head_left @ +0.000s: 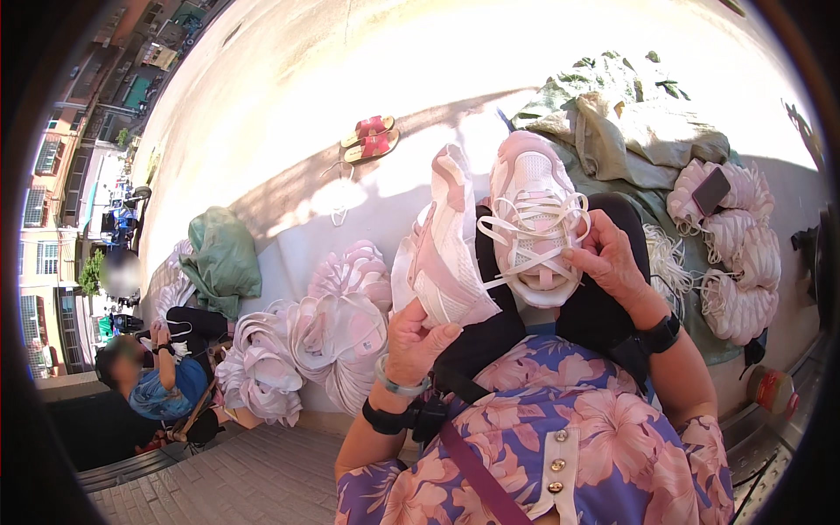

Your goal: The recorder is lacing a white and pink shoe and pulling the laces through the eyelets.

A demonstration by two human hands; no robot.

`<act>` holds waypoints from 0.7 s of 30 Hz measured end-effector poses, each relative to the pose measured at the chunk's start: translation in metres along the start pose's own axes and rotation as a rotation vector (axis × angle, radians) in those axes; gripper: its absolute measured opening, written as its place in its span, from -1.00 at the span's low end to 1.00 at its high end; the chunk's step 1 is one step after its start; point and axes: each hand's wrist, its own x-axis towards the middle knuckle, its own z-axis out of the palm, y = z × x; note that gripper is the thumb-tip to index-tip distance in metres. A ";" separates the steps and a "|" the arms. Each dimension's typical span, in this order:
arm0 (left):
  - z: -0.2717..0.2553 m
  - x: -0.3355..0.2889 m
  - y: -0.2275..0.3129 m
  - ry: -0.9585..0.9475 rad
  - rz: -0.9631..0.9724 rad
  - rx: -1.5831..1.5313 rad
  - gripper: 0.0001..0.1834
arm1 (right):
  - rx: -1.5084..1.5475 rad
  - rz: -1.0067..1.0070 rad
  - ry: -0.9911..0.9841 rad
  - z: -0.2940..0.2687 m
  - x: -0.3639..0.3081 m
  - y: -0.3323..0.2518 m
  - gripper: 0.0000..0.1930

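My left hand (413, 346) is closed on the lower edge of a flat, unsoled shoe upper (436, 241) in pale pink and white, held up over my left thigh. Beside it, a pink-and-white sneaker (532, 166) rests over my lap, toe pointing away. Its white shoelace (535, 210) is threaded, with loose loops at both sides. Closed at the sneaker's right side is my right hand (612, 262), thumb against the laced opening; the fingers are partly hidden. A short white strand shows between upper and sneaker.
Bundled shoe uppers (337, 337) lie at my left. At my right are more bundles (744, 254), a dark phone (710, 191) on one, and white laces (667, 262). Green sacking (604, 83) lies ahead; red sandals (372, 140) stand farther off. Another person (166, 385) sits at far left.
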 end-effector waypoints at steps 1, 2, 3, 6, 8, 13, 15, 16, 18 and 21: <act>0.000 -0.004 0.004 -0.163 0.010 0.315 -0.48 | 0.003 -0.022 -0.013 -0.002 0.001 0.008 -0.69; 0.004 -0.004 0.006 -0.327 0.028 0.629 -0.52 | -0.001 -0.019 0.010 -0.005 0.000 0.011 -0.69; 0.012 -0.001 0.010 -0.343 0.028 0.628 -0.52 | -0.014 -0.028 0.000 -0.003 0.001 0.011 -0.68; 0.034 0.009 0.012 -0.592 0.265 0.923 -0.55 | -0.031 -0.034 0.001 -0.003 0.001 0.011 -0.65; 0.045 0.014 0.000 -0.704 0.469 1.000 -0.48 | -0.052 -0.082 -0.013 -0.002 0.000 0.016 -0.65; 0.074 0.031 -0.026 -0.743 0.587 1.255 -0.60 | 0.035 -0.165 -0.023 -0.005 -0.001 0.023 -0.71; 0.079 0.033 -0.034 -0.749 0.576 1.282 -0.59 | 0.123 -0.065 0.120 -0.006 -0.012 0.019 -0.72; 0.081 0.033 -0.037 -0.742 0.555 1.312 -0.58 | 0.124 -0.068 0.122 -0.004 -0.019 0.014 -0.72; 0.084 0.034 -0.039 -0.744 0.605 1.322 -0.60 | 0.079 -0.167 0.251 -0.002 -0.032 -0.002 -0.66; 0.084 0.034 -0.044 -0.746 0.651 1.336 -0.63 | -0.337 -0.484 0.209 -0.008 -0.038 -0.023 -0.44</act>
